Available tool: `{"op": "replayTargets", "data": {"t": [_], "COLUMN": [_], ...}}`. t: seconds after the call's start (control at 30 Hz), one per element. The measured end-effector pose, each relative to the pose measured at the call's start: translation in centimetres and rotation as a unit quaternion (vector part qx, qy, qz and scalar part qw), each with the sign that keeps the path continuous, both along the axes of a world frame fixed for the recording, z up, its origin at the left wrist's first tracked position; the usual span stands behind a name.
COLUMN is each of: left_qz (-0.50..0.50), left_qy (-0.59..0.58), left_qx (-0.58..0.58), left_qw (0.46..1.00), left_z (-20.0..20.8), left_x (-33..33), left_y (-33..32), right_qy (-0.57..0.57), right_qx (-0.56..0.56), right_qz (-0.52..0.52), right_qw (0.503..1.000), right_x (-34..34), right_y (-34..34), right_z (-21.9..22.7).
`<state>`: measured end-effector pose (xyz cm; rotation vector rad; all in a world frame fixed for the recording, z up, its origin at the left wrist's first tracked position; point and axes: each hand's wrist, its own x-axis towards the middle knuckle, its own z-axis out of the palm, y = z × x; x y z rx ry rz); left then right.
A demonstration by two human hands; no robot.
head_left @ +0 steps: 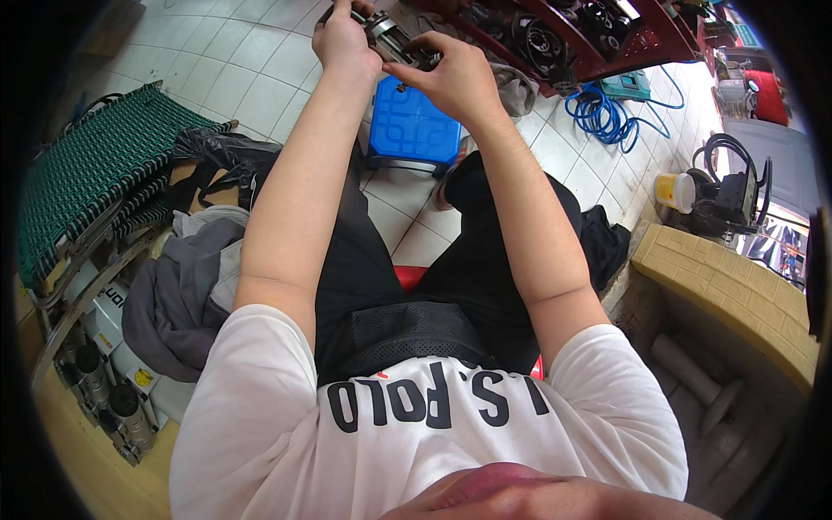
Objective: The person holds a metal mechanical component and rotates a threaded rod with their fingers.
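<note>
At the top of the head view, both my hands are on a silvery metal machine part [386, 35] with a rod-like, cylindrical body. My left hand [341, 42] is closed round its left end, with the fingers partly cut off by the upper edge. On the other side, my right hand [458, 76] grips a dark portion of the same part between thumb and fingers. The part's exact kind cannot be made out. Beneath the hands stands a blue plastic step stool [414, 126] with a patterned top, apart from the part.
A red metal rack [598, 52] holding dark round parts stands at the upper right. Coiled blue hose [598, 117] lies on the white tiles. A green woven folding chair [104, 165] and grey cloth [178, 286] are at left. A white-and-yellow tub [674, 192] sits at right.
</note>
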<state>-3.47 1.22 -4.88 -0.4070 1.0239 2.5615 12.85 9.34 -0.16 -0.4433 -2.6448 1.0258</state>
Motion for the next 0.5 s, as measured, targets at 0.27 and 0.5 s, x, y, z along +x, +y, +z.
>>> {"op": "replayTargets", "data": {"t": [0.27, 0.5], "left_qz": [-0.021, -0.043], "left_qy": [-0.003, -0.044], "left_qx": [0.040, -0.005], "left_qw": [0.999, 0.998], "left_z": [-0.1, 3.7], "left_x": [-0.3, 2.4], "left_y": [0.0, 0.4], "right_qy": [-0.003, -0.009], "right_qx": [-0.011, -0.006], "right_qz": [-0.003, -0.008], "right_qw": [1.000, 1.000], "right_x": [-0.1, 0.1], "right_y": [-0.1, 0.5], "right_z": [0.0, -0.5]}}
